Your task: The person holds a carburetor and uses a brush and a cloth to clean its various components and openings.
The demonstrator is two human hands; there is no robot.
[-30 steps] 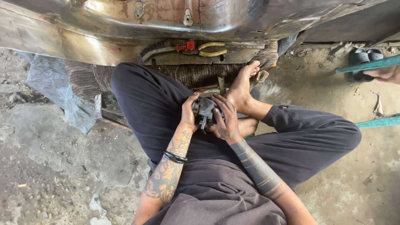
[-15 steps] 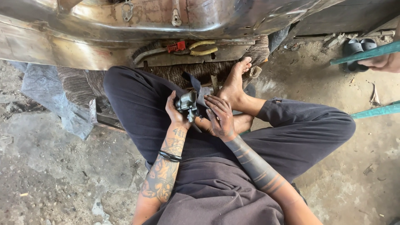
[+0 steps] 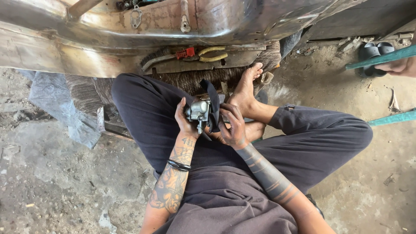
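While my left hand (image 3: 184, 121) grips the carburettor (image 3: 198, 111) and my right hand (image 3: 234, 128) pinches a dark rag (image 3: 213, 104) against it, I judge wiping unfinished: pliers (image 3: 210, 54) beyond it lie untouched.

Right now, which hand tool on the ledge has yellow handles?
The pliers, lying at the right of the row. The tool beside them is red; the wire brush at the left is dull and dark.
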